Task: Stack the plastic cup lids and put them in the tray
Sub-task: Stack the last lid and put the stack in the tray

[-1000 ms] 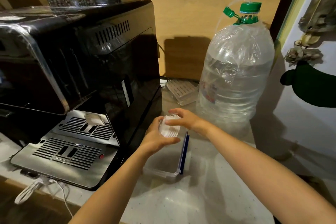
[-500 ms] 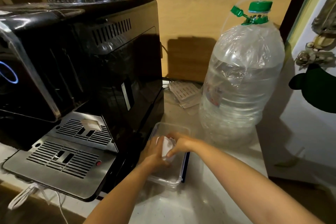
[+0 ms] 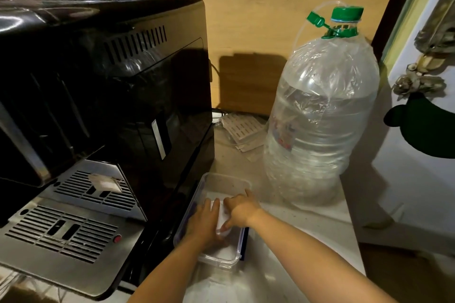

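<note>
A clear rectangular plastic tray (image 3: 225,179) sits on the counter beside the black machine. Both my hands are down inside it. My left hand (image 3: 205,222) and my right hand (image 3: 240,209) press from either side on a stack of white plastic cup lids (image 3: 222,220), which stands on edge inside the tray. Only a narrow white strip of the stack shows between my fingers; the rest is hidden by the hands.
A black coffee machine (image 3: 110,96) with a metal drip grille (image 3: 66,226) fills the left. A big clear water bottle (image 3: 317,130) with a green cap stands right of the tray. White slotted pieces (image 3: 242,128) lie behind. A white fridge door (image 3: 418,130) is at right.
My hands have come down with the lid stack from above the tray to low inside it. The view has shifted a little closer and to the left.
</note>
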The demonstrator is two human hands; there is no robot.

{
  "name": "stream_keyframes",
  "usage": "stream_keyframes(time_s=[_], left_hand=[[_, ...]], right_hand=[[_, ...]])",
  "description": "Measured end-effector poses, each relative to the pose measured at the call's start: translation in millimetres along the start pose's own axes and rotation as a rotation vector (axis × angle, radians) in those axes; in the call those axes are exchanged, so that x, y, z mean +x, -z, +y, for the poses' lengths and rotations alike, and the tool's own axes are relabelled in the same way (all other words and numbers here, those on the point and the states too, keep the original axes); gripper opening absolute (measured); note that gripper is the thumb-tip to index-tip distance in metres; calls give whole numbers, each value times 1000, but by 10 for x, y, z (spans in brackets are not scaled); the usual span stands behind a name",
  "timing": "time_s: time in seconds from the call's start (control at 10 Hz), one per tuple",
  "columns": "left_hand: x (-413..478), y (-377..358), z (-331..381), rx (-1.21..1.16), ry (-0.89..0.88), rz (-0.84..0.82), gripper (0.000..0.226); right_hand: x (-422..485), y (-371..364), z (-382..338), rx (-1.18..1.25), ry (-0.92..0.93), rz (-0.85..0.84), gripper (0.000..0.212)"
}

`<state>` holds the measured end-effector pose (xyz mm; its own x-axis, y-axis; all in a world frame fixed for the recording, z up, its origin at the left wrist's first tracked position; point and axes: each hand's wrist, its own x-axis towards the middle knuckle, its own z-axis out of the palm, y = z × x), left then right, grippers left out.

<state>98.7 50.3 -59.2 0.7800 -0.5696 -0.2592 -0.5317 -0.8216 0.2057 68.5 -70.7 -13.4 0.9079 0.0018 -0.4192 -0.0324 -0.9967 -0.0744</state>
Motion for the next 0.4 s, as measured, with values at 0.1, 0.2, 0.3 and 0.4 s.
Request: stream_keyframes(time_s=[0.1, 0.2, 0.3, 0.4], left_hand=[[3, -13, 33, 55, 7, -25, 109], [12, -42, 33, 99, 12, -47, 103], [40, -80, 10, 79, 11, -72, 101], [54, -34, 27, 25, 29, -102, 105]], right_hand=[[-21, -10, -5, 9, -6, 4, 68], [-56, -6, -19, -1, -15, 3, 68], [-87, 0, -34, -6, -27, -10, 71], [-129, 30, -68, 15, -30, -15, 75]])
